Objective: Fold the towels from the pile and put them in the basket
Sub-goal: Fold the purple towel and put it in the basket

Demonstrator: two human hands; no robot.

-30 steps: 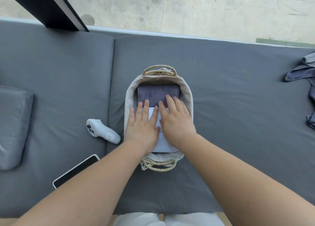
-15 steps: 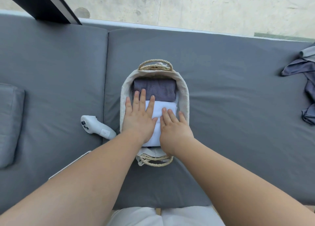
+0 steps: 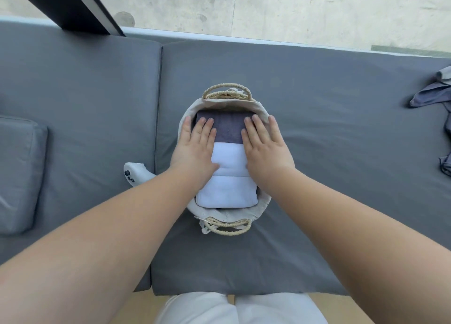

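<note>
Two folded towels are seen inside the basket point(image 3: 264, 203): a dark grey towel point(image 3: 228, 129) at its far end and a white towel point(image 3: 227, 189) at its near end, touching edge to edge. The left hand point(image 3: 195, 150) and the right hand point(image 3: 264, 150) are laid flat and open, palms down, one along each side of the basket's interior, nothing being gripped. The step is judged to be pressing the stack level. Even, downward pressure is advised, so that the folds are not dragged askew or the liner pulled inward. Unfolded towels point(image 3: 436, 94) are noted well to the right of the basket. A controller point(image 3: 135, 174) lies just left of it.
</note>
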